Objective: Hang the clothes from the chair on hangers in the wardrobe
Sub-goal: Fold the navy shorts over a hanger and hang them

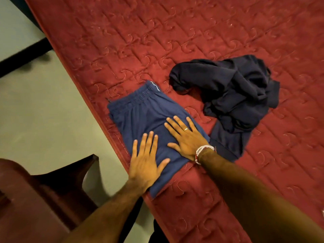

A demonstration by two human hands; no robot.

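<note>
A pair of blue shorts (140, 111) with an elastic waistband lies flat and folded on the red quilted mattress (175, 32), close to its left edge. My left hand (145, 163) rests flat on the near end of the shorts, fingers spread. My right hand (185, 137), with a ring and a beaded bracelet, presses flat on the shorts' right side. A crumpled dark navy garment (233, 95) lies in a heap to the right of the shorts, touching their far corner. No hanger or wardrobe shows.
A dark wooden chair (43, 190) stands at the lower left on the pale green floor (43, 111). The mattress edge runs diagonally from upper left to bottom centre. A black strip (22, 57) crosses the floor at the left.
</note>
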